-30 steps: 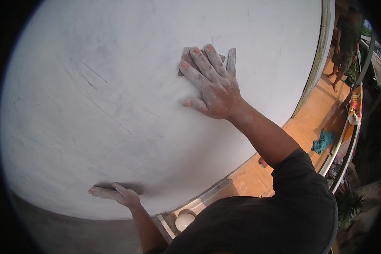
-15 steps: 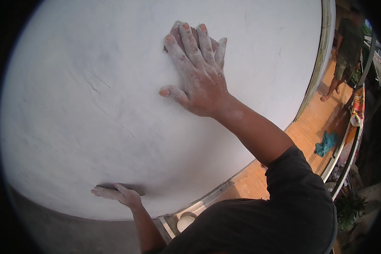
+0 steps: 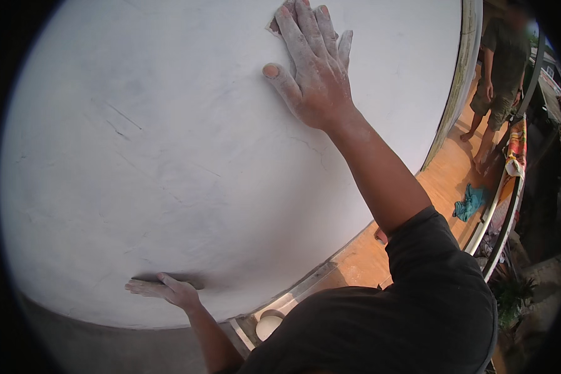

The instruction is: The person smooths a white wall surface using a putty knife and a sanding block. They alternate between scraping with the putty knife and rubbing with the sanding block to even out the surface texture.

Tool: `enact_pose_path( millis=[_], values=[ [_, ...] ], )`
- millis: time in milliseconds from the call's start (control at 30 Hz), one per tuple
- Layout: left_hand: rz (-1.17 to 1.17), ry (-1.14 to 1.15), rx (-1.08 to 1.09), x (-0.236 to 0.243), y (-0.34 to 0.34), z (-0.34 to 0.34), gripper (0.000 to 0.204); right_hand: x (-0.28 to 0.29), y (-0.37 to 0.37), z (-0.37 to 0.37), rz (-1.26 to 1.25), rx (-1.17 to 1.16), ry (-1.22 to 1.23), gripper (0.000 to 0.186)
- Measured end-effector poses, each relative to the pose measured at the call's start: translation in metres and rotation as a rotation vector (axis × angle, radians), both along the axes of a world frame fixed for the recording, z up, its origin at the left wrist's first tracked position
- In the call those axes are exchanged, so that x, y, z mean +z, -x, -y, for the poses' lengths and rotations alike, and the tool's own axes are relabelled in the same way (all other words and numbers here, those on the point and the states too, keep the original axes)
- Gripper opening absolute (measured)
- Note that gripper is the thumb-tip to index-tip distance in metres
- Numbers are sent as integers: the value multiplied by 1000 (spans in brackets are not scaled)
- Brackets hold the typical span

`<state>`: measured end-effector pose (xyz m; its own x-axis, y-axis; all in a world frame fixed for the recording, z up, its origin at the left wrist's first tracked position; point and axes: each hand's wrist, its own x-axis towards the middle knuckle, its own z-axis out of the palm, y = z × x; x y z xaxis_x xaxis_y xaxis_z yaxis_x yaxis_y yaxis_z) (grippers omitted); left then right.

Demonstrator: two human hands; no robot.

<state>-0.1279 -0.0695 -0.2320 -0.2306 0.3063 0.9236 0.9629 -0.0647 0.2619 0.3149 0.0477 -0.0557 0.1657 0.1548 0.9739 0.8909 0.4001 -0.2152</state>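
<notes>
High on the white plastered wall (image 3: 187, 162), my right hand (image 3: 318, 81) lies with its fingers stretched over a piece of brown sandpaper (image 3: 273, 26), pressing it to the surface. Only a corner of the sheet shows past the fingertips. White dust coats those fingers, and the thumb stands out to the left. Lower down on the left, my left hand (image 3: 168, 290) rests against the wall with flat fingers, thumb apart, and nothing visible in it. Thin dark scratches (image 3: 124, 118) mark the wall between the two hands.
An orange tiled walkway (image 3: 439, 187) runs along the right, edged by a railing (image 3: 511, 212) with a colourful cloth (image 3: 517, 146) over it. A teal cloth (image 3: 469, 202) lies on the tiles. Another person (image 3: 502, 68) stands farther off. A round pale container (image 3: 268, 325) sits near my body.
My right hand has slid up and to the right along the wall with the sandpaper. The left hand stays on about the same spot. The other person has stepped closer.
</notes>
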Motion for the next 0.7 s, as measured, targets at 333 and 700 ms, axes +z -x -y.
enact_pose_path(
  millis=[333, 700],
  values=[
    [25, -5, -7, 2, -1, 0, 75, 19, 0, 5, -35, 41, 98, 68],
    [75, -6, -29, 0, -1, 0, 77, 1, 24, 12, -120, 177, 93, 81]
  ],
)
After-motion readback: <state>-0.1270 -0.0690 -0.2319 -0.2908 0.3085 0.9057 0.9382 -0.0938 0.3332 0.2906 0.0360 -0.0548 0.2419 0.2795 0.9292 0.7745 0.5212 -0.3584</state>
